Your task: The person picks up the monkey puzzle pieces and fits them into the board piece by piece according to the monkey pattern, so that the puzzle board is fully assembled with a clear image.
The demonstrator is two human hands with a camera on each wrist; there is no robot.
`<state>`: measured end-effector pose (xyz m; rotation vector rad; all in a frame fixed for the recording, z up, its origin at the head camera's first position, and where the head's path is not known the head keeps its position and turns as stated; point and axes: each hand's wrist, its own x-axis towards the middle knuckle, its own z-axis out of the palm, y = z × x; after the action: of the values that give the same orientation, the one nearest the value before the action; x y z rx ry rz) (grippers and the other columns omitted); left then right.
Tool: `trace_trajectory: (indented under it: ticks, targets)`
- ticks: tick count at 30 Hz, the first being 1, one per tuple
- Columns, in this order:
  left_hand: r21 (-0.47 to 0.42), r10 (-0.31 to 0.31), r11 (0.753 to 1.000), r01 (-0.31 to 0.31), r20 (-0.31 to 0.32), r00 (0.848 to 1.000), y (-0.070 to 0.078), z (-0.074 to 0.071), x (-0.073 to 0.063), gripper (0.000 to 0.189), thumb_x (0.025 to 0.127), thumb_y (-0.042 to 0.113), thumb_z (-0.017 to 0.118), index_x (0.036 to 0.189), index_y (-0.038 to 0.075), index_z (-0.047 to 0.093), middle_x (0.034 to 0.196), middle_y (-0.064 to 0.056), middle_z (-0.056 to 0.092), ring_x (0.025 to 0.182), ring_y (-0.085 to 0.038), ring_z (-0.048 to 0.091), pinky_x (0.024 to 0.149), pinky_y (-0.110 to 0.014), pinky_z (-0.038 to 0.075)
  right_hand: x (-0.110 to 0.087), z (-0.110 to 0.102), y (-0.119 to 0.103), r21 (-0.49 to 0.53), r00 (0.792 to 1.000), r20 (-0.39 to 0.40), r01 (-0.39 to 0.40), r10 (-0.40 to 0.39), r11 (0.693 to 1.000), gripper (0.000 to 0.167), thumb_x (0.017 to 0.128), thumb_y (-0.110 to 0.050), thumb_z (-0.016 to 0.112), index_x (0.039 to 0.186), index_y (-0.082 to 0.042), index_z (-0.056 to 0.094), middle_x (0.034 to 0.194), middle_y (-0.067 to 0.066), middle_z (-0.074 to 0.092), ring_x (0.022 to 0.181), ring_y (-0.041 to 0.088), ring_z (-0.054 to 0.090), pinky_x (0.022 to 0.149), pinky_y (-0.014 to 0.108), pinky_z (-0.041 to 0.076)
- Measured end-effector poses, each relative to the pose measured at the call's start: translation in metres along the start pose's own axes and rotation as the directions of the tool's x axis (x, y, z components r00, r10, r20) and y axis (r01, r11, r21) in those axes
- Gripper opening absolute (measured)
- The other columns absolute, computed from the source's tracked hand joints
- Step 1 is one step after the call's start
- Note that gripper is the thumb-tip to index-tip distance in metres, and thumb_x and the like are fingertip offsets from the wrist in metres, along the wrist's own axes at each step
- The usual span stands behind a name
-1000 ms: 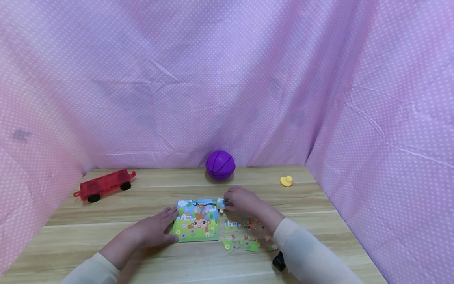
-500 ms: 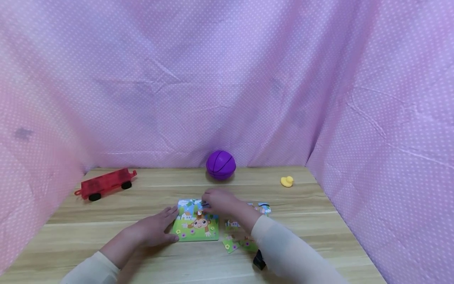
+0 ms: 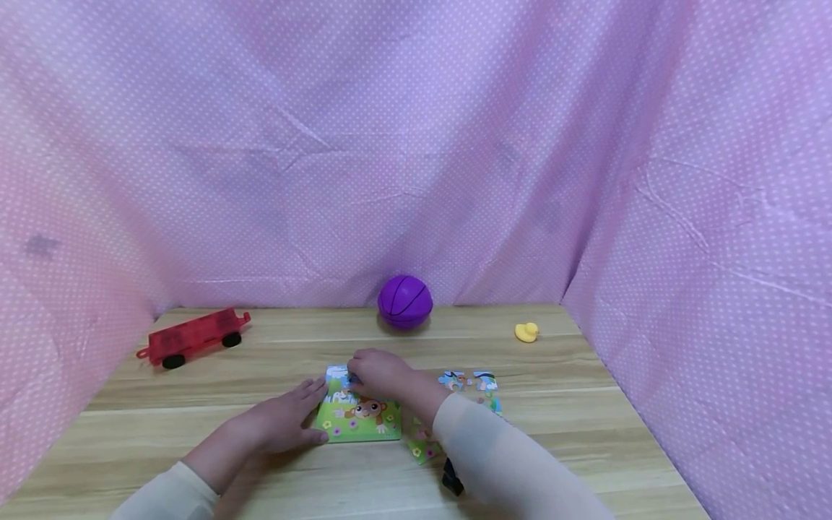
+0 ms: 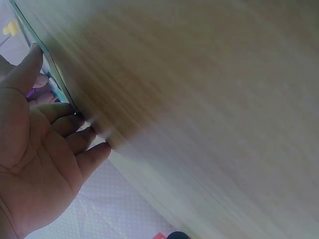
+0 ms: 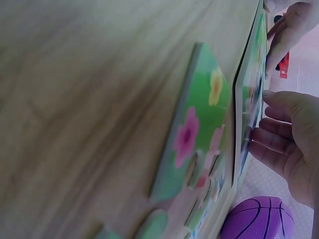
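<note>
A monkey-picture puzzle board [image 3: 354,433] lies flat on the wooden table. Along its left edge rests my left hand [image 3: 286,417], thumb near the front corner and fingers extended; the left wrist view shows this hand [image 4: 47,149] at the board's edge. My right hand [image 3: 382,374] is over the upper part of the board, pinching a small puzzle piece [image 3: 354,378] mostly covered by the fingers. In the right wrist view, that hand's fingertips [image 5: 261,137] are right at the board's surface. Loose puzzle pieces [image 3: 484,380] lie right of the board, partly hidden by the right forearm.
A purple ball [image 3: 405,303] sits behind the board. At the back left stands a red toy wagon [image 3: 191,336], and at the back right a yellow toy duck [image 3: 526,332]. Pink dotted cloth [image 3: 364,180] encloses the table.
My right hand has moved left from the loose pieces, carrying a puzzle piece over the board to its upper left part. The left hand has stayed at the board's edge.
</note>
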<state>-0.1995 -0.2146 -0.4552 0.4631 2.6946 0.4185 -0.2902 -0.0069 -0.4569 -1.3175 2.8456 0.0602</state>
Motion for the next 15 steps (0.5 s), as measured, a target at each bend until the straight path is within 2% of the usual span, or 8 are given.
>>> trace_trajectory:
  ticks: [9, 15]
  targets:
    - [-0.001, 0.016, 1.0, -0.016, -0.013, 1.0, -0.0019, 0.0024, 0.0016, 0.092, 0.086, 0.061, 0.064, 0.155, 0.013, 0.029, 0.164, -0.006, 0.021, 0.15, -0.035, 0.017, 0.117, -0.056, 0.026, 0.0043, 0.0014, -0.0069, -0.075, 1.0, 0.02, -0.006, 0.008, 0.997, 0.023, 0.095, -0.045, 0.062, 0.106, -0.026, 0.068, 0.104, -0.011, 0.061, 0.096, 0.005, 0.058, 0.08, 0.02, 0.052]
    - [0.005, 0.022, 1.0, -0.022, -0.018, 1.0, -0.0029, 0.0031, 0.0023, 0.092, 0.086, 0.061, 0.064, 0.155, 0.013, 0.029, 0.164, -0.006, 0.021, 0.15, -0.035, 0.017, 0.117, -0.055, 0.026, 0.0047, 0.0031, -0.0078, -0.111, 1.0, 0.021, 0.01, -0.008, 0.994, 0.026, 0.096, -0.046, 0.06, 0.114, -0.03, 0.07, 0.107, -0.01, 0.06, 0.098, 0.006, 0.058, 0.079, 0.021, 0.053]
